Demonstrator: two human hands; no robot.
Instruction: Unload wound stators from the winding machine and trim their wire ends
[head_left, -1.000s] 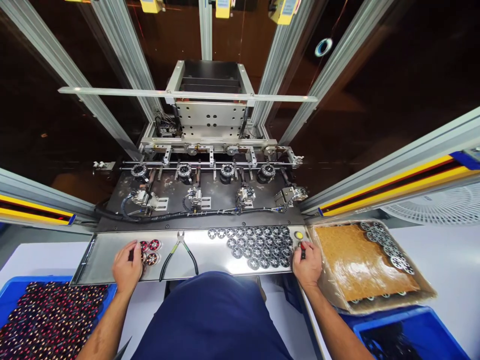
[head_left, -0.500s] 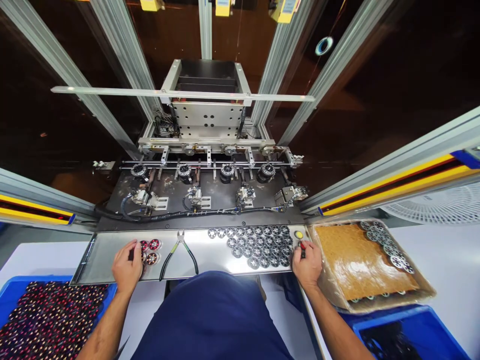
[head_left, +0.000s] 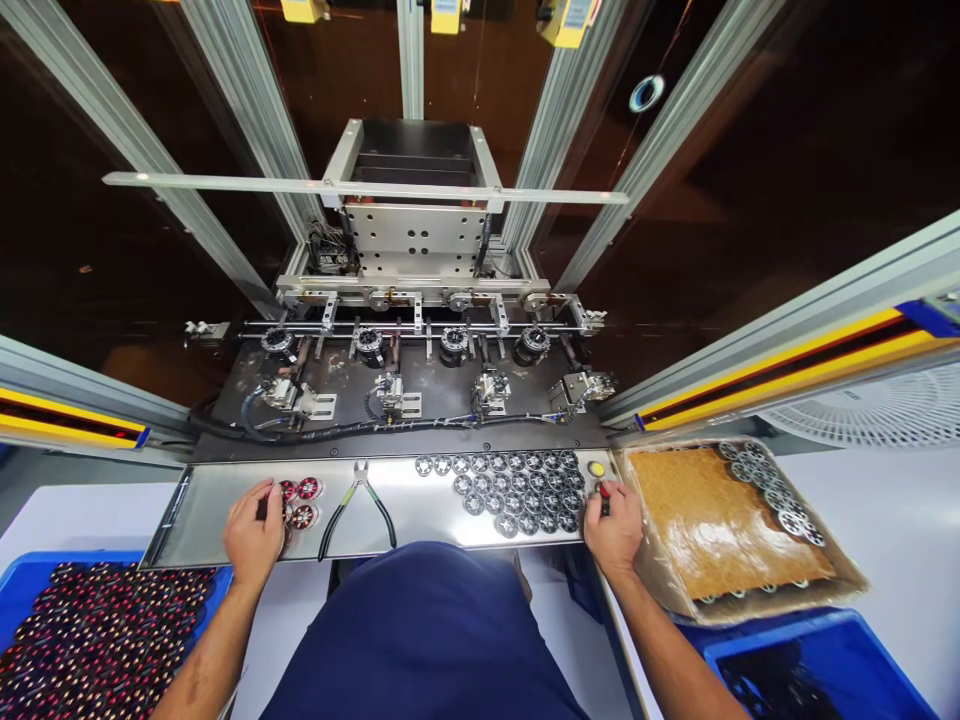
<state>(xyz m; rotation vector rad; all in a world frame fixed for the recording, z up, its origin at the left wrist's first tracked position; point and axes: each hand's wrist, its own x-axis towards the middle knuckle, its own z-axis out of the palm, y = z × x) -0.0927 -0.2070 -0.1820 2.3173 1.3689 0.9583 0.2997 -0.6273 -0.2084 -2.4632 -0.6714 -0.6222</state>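
Note:
My left hand (head_left: pixel 253 532) rests on the steel shelf (head_left: pixel 420 525) with its fingers curled over a small dark thing I cannot make out. Just right of it lie three red wound coil parts (head_left: pixel 301 503). My right hand (head_left: pixel 615 530) sits at the shelf's right end. Its fingers are closed on a small red knob (head_left: pixel 604 491), just below a yellow button (head_left: pixel 597 468). Several bare silver ring parts (head_left: pixel 517 490) lie in rows to the left of that hand.
Black-handled pliers (head_left: pixel 352 505) lie mid-shelf. Behind the shelf, a machine bed carries a row of round fixtures (head_left: pixel 454 342) under a metal carriage (head_left: pixel 416 235). A blue bin of wound parts (head_left: pixel 97 630) is at the left. A cardboard tray (head_left: pixel 720 520) and another blue bin (head_left: pixel 810 670) are at the right.
Both hands stay where they were. The machine's upper carriage and its long bar shifted slightly a second ago and have held still since.

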